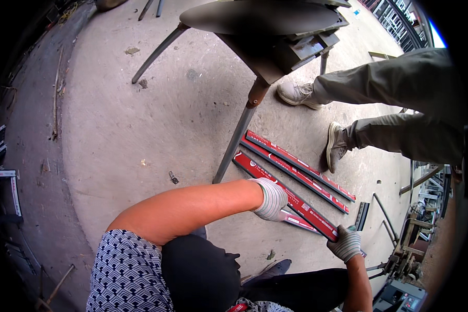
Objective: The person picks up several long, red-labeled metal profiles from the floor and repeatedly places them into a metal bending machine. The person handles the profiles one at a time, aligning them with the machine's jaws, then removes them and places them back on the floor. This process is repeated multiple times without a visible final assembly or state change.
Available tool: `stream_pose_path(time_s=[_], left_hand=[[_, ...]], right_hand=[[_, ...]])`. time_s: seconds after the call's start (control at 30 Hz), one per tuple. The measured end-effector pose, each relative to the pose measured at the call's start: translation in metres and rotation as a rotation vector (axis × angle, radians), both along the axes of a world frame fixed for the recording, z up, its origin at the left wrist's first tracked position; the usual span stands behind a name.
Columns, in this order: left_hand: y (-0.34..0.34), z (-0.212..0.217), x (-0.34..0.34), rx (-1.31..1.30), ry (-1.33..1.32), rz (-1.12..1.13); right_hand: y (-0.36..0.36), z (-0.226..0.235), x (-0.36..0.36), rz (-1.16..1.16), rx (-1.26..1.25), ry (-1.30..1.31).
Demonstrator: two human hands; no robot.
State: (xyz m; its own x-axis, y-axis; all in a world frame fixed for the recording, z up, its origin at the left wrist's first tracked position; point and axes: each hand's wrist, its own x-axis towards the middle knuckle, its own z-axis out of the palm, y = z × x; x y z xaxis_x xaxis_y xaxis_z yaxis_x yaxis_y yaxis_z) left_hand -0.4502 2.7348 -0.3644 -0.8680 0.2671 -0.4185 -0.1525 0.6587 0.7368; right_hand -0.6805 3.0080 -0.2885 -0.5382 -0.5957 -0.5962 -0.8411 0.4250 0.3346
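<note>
The concrete floor (140, 119) fills most of the view. At 12 o'clock stands a metal stand (260, 21) with a round dark top and tubular legs; one leg (236, 143) runs down toward the centre. At 2 to 3 o'clock a second person's trousered legs and pale shoes (338, 145) stand on the floor, well apart from the wearer's hands.

Red metal strips (296, 171) lie on the floor right of centre, running side by side from about the centre toward 4 o'clock. Two strips lie untouched on the far side. The nearest red strip (309, 210) is the one in hand. A short dark channel piece (361, 216) lies just beside the strips' lower ends.

Progress, as a judgement: work on the nearest strip appears under way, not finished. The two other strips appear not yet handled. Whether any strip has already been processed cannot be told.

Left hand (270, 199), in a striped knit glove: fingers curled down over the upper part of the nearest strip, pressing or gripping it. A pale object just under the glove cannot be identified.

Right hand (346, 243), gloved likewise: fingers closed around the lower end of the same strip at about 4 o'clock. How tight the grip is cannot be told.
</note>
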Motion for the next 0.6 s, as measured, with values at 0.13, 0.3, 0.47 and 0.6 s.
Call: stream_pose_path(time_s=[0.13, 0.3, 0.47, 0.6], left_hand=[[-0.011, 0.002, 0.018, 0.079, 0.044, 0.040], [-0.016, -0.002, 0.028, 0.103, 0.047, 0.029], [-0.018, -0.005, 0.034, 0.147, 0.133, 0.013], [-0.024, -0.002, 0.039, 0.185, 0.153, 0.024]], right_hand=[[-0.009, 0.006, 0.008, 0.002, 0.007, 0.039], [-0.015, 0.013, 0.003, 0.015, 0.003, 0.062], [-0.030, 0.025, 0.010, 0.012, 0.058, 0.076], [-0.039, 0.033, 0.022, -0.022, 0.122, 0.097]])
